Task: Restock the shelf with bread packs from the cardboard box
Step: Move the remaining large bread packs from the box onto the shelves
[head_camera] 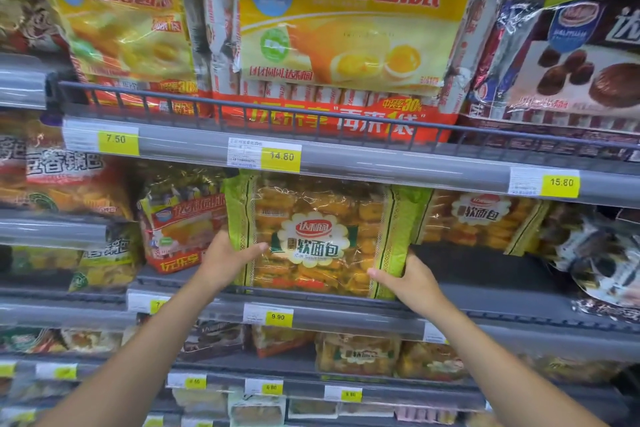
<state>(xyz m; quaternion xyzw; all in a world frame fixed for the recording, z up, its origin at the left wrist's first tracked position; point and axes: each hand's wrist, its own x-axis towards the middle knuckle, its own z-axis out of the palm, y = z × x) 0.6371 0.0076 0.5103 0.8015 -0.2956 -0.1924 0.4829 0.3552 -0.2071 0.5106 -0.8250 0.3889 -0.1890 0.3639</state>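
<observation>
Head view puts both of your hands on one bread pack [318,239], held upright in the middle of the frame. Your left hand [225,260] grips its left edge, with the thumb laid across the clear front. Your right hand [408,281] grips the lower right corner, thumb also on the front. The pack faces you: green bands down both sides, a white label in the centre, rolls showing through the film. Its bottom edge is at the front lip of the shelf [502,305], just above the 9.90 tag [278,317]; you cannot tell whether it rests there or hangs just clear. Its top reaches the rail of the upper shelf [398,166], below the 14.80 tag [281,157]. Right of centre, further back on the same shelf, a second pack [485,218] of the same kind leans tilted. Just left of the held one stands a red-and-yellow pack [183,229]. On the upper shelf, yellow packs [349,28] fill the top centre, and a brown pack [581,59] sits at upper right.
</observation>
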